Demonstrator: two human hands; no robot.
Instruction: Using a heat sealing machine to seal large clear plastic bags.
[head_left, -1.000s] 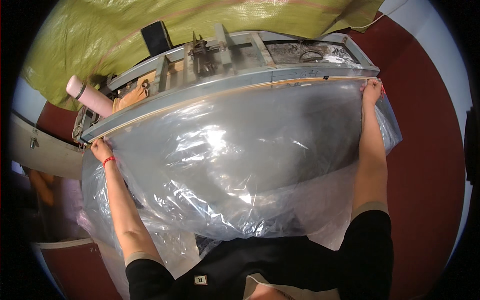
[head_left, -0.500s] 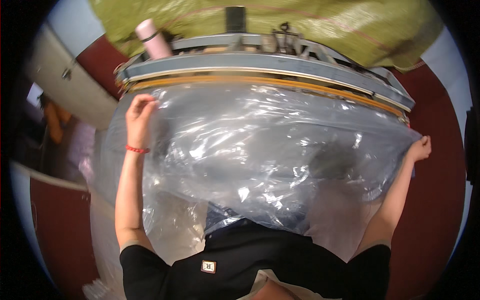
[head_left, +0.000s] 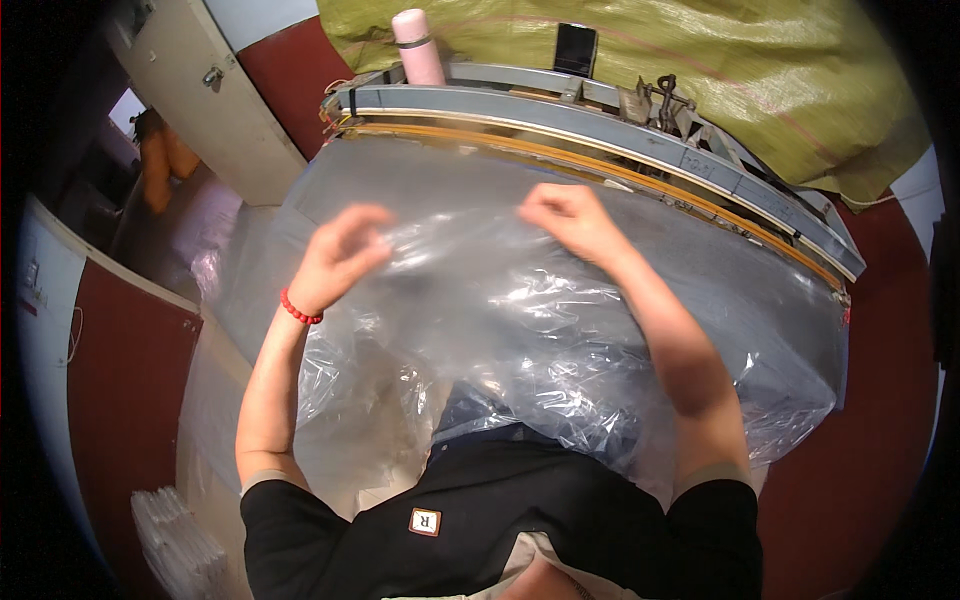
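Observation:
A large clear plastic sheet lies crumpled and shiny over the grey work surface and drapes down against my body. Above its far left part is my left hand, smeared by motion, with thumb and fingers curved apart; nothing shows between them. My right hand is near the middle of the far side, its fingertips pinched together on what looks like the sheet's edge. Just beyond the hands runs a long metal sealing machine with an orange strip along its near side.
A pink bottle and a dark phone stand behind the machine, before a yellow-green woven cover. At left are an open door and an orange item. A stack of folded clear plastic lies lower left.
My right hand has come from the far right corner to the middle, and the sheet's right side has dropped slack. My left hand has moved right and slightly nearer. The view has shifted.

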